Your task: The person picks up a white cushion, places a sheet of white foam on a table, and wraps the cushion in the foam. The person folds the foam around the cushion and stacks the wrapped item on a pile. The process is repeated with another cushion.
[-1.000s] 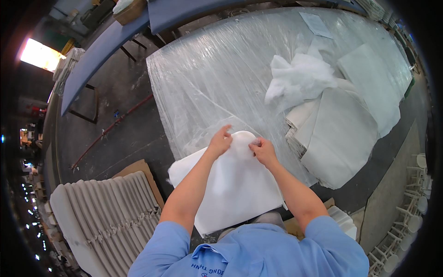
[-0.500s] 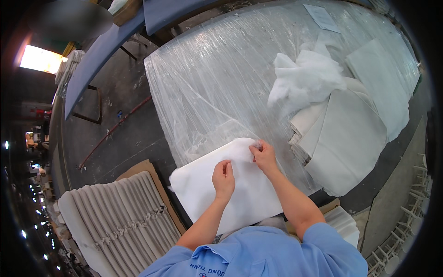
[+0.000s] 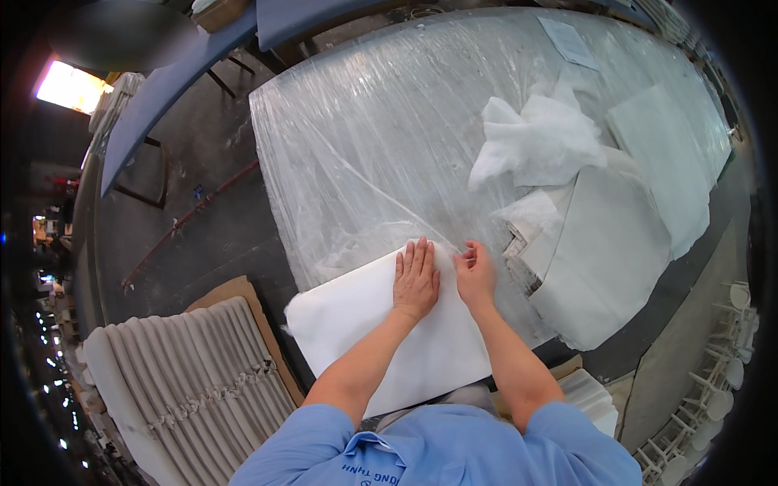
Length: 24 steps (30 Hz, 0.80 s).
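A white cushion-shaped pad [image 3: 389, 340] with rounded corners lies in front of me, its far part on the plastic-wrapped surface. My left hand [image 3: 416, 283] rests flat on the pad near its far edge, fingers stretched out and pointing away from me. Just past the pad's far right corner, my right hand [image 3: 476, 274] has its thumb and fingers pinched together. Whatever is between those fingertips is too small to make out. To the right of this hand, a torn tuft of white wadding [image 3: 535, 212] sits on a stack of pale grey fabric pieces [image 3: 604, 251].
Clear plastic film covers the wide table [image 3: 365, 138]. A heap of white wadding [image 3: 539, 142] and a paper sheet [image 3: 567, 42] lie on it. Rows of grey cushions [image 3: 186, 381] stand at lower left beside cardboard [image 3: 235, 292]. White chair-like frames [image 3: 705, 397] line the right.
My left hand has gone from curled fingers to lying flat, farther up the pad. The right hand has shifted slightly right. A wadding tuft has appeared on the fabric stack.
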{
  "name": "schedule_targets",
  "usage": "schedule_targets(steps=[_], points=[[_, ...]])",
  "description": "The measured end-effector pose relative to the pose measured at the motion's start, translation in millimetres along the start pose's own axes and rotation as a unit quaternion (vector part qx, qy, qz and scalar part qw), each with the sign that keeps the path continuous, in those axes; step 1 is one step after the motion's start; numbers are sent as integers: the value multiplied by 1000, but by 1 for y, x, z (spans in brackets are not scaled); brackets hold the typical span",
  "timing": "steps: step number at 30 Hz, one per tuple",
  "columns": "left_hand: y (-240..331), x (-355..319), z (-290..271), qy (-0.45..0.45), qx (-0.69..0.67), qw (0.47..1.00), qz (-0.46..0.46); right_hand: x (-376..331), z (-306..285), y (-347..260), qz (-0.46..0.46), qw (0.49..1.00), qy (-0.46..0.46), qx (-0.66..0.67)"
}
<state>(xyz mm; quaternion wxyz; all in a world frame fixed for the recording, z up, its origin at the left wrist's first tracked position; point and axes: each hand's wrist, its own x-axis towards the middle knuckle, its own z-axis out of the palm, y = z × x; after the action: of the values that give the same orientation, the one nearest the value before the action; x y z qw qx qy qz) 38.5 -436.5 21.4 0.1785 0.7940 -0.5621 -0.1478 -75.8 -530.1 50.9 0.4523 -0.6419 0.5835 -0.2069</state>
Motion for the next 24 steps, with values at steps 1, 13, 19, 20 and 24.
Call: schedule_targets(steps=[1, 13, 19, 20, 24], points=[[-1, -1, 2, -12, 14, 1000, -1, -4, -4, 0, -68, 997, 23, -2], [-3, 0, 8, -39, 56, 998, -3, 6, 15, 30, -66, 990, -111, -61], [0, 0, 7, -42, 53, 998, -15, -5, 27, 9, -168, 984, -66, 5], [2, 2, 8, -44, 61, 997, -15, -5, 32, 14, -186, 980, -68, 10], [-15, 5, -6, -44, 12, 999, 8, -5, 39, 22, -160, 985, -61, -25]])
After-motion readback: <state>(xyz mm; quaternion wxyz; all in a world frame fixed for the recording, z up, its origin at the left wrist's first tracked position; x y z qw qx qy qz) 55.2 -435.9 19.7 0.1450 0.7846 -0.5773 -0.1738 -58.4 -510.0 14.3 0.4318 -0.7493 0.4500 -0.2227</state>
